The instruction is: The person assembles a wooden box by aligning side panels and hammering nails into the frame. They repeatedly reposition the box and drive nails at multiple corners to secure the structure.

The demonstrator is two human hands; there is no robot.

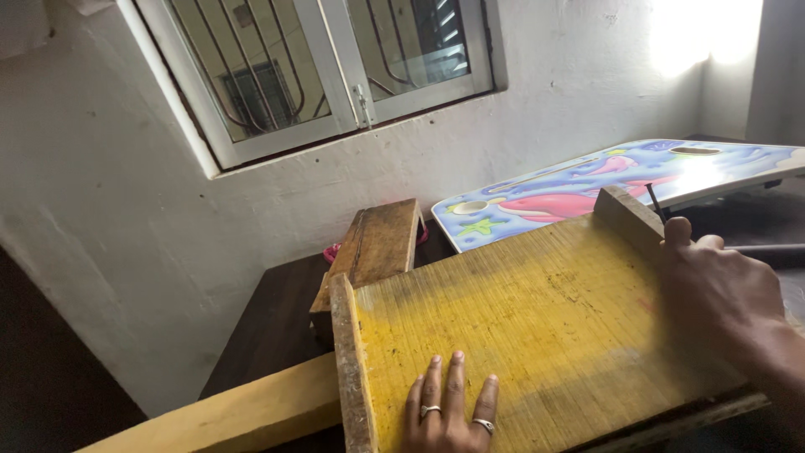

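I see: left hand [449, 408] flat, fingers spread, on yellow-painted wooden board [537, 327]; right hand [721, 294] gripping thin dark nail [655, 201] at raised end block [627, 216]. Behind: worn wooden stool [375, 245], colourful cartoon-printed folding table [604, 180], barred window [327, 63].

Left hand [449, 411] flat, fingers spread — right hand [721, 294] curled

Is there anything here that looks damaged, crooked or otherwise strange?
The yellow board looks worn: its paint is scratched and patchy, with dark marks near the right side. Its left edge strip is rough and chipped. The left hand lies flat on it; the right hand holds a thin dark nail at the far edge.
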